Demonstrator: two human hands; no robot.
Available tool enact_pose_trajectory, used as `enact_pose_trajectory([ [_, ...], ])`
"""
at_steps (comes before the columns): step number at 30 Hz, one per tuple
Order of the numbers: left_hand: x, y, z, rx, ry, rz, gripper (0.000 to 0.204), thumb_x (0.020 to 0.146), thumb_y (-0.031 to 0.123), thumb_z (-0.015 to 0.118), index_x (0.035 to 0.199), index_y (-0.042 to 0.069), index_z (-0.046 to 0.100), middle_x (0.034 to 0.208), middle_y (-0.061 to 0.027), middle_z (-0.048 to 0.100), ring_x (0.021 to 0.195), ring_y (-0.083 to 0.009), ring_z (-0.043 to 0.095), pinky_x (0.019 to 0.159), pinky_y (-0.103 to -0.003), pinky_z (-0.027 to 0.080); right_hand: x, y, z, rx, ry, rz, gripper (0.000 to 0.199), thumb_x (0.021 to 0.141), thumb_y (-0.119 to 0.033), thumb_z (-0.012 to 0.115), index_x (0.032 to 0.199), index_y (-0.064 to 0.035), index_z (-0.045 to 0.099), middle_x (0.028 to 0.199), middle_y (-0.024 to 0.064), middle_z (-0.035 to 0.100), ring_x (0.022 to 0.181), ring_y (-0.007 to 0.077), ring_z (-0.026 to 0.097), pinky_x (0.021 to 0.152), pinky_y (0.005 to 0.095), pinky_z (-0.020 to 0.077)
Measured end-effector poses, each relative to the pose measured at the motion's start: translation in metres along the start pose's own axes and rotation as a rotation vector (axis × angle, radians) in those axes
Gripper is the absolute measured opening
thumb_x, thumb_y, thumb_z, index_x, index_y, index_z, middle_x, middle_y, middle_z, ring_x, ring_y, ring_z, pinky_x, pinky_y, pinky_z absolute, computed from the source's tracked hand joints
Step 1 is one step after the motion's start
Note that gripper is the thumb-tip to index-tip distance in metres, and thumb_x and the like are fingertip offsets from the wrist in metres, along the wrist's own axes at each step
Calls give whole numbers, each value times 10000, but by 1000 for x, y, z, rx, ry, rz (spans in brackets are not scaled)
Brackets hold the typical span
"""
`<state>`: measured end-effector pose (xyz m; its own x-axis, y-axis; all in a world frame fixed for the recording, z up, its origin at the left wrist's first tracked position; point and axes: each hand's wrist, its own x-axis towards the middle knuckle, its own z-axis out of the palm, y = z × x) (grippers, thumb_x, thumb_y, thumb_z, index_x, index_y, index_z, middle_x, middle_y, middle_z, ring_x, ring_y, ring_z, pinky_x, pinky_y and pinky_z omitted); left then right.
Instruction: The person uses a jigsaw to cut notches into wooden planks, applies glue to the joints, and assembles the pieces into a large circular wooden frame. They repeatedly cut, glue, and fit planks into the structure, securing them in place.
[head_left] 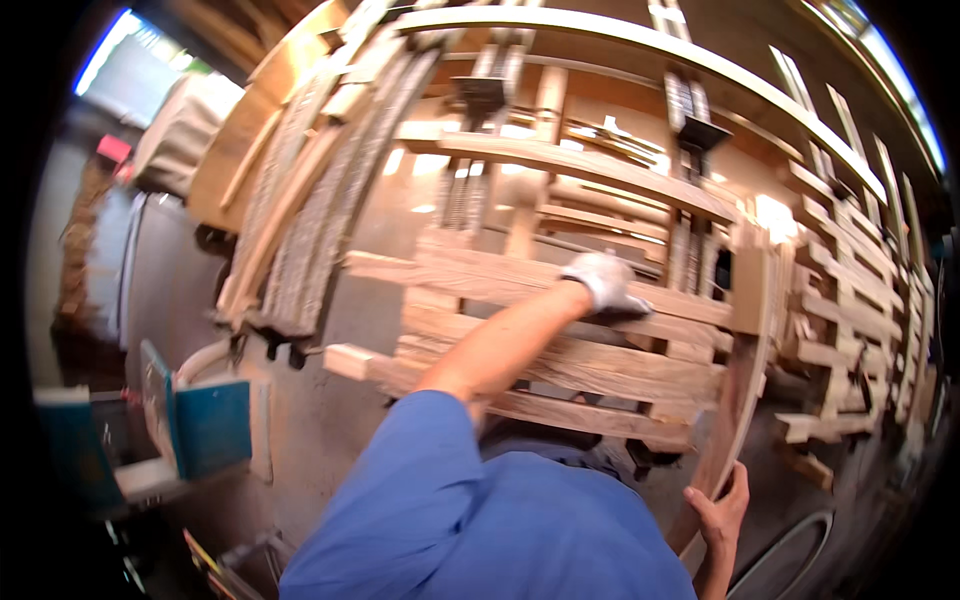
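Note:
My left hand (602, 280), in a white glove with a dark underside, rests on or just above the upper slats of a stack of wooden slats (620, 370). Motion blur hides how its fingers are set. Low on the right, my bare right hand (722, 508) grips the near end of a long wooden board (735, 420), its thumb on one side. The board stands on edge along the right ends of the slats. A wooden block (750, 290) sits at the board's far end. Slats lie crosswise in front of me, with gaps between them.
Beyond the slats, metal racks with dark brackets (480, 92) carry more timber, including a long pale beam (640, 40). Long boards (290, 210) lean at the left. A teal machine part (212, 428) stands lower left. More slatted wood (845, 300) is stacked on the right.

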<state>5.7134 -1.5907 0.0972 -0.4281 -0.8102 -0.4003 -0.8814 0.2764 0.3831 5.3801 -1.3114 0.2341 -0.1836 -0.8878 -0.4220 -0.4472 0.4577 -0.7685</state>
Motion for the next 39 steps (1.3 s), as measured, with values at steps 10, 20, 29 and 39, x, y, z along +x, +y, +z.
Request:
enact_pose_trajectory([
  [10, -8, 15, -11, -2, -14, -74, 802, 899, 792, 592, 1156, 49, 753, 1125, -237, 765, 1090, -392, 735, 969, -472, 578, 1, 6, -29, -147, 140, 21, 819, 619, -275, 970, 1264, 57, 589, 1091, 181, 728, 997, 251, 707, 915, 379, 564],
  [20, -8, 19, -11, 34, -26, -68, 834, 867, 802, 631, 1184, 41, 752, 1112, -244, 767, 1064, -398, 741, 955, -483, 584, -3, 18, -31, -5, 160, 83, 792, 656, -256, 975, 1264, 61, 580, 1077, 162, 725, 981, 221, 705, 903, 364, 574],
  [29, -12, 16, -7, 44, -48, -54, 854, 909, 797, 564, 1233, 22, 718, 1159, -241, 762, 1123, -383, 734, 967, -481, 584, 11, 23, -33, 4, 164, 90, 764, 662, -225, 958, 1265, 53, 581, 1089, 139, 699, 982, 210, 685, 893, 355, 570],
  [39, -11, -5, -19, -105, 49, -58, 852, 945, 738, 590, 1447, 50, 602, 1436, -243, 622, 1361, -403, 579, 1148, -473, 463, 15, 20, -12, 75, 58, 51, 749, 628, -215, 917, 1242, 29, 565, 1058, 102, 663, 956, 209, 665, 883, 358, 552],
])
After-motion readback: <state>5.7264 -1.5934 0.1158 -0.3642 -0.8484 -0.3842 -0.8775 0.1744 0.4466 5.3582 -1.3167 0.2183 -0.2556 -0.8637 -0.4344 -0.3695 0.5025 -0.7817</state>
